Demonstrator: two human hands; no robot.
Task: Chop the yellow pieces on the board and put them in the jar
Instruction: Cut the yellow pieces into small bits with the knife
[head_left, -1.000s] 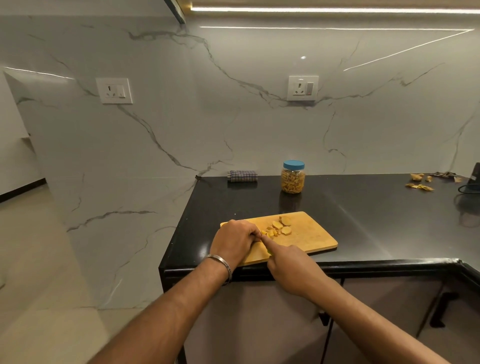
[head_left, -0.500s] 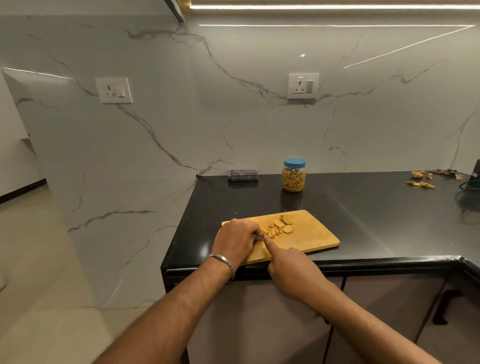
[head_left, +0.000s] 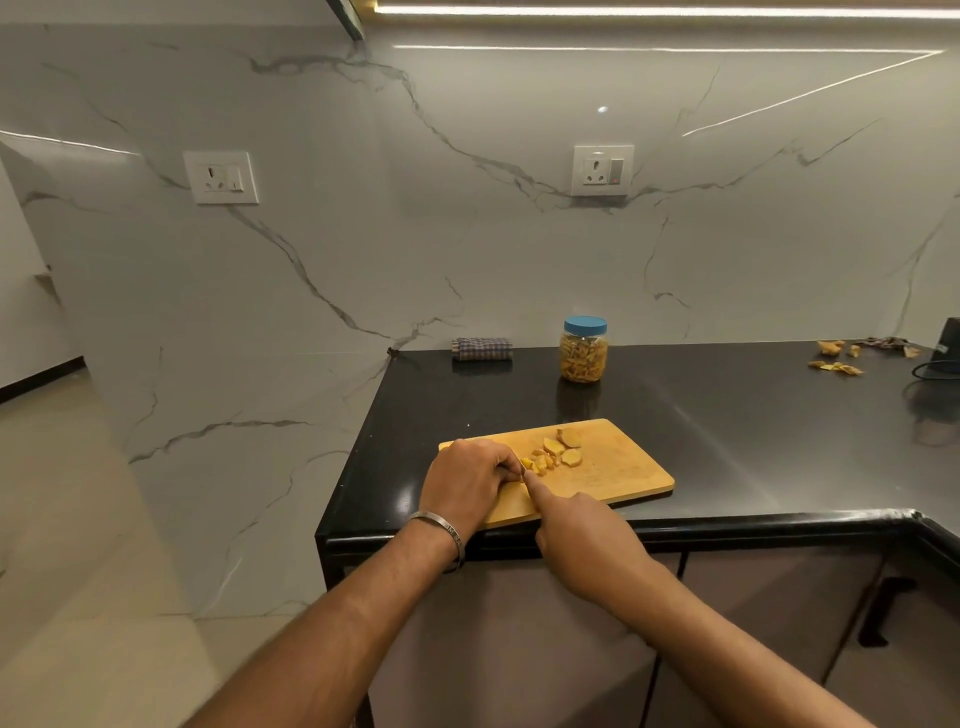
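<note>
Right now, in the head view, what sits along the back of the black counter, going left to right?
Folded checkered cloth → jar with the blue lid on → scattered yellowish peel scraps → a dark object with a cable, cut off at the frame's right edge.

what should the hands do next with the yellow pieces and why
Probably make another cut: the left hand is curled at the near end of the yellow pieces on the board, the right hand meets it there, larger slices remain, and the jar is still lidded.
</note>
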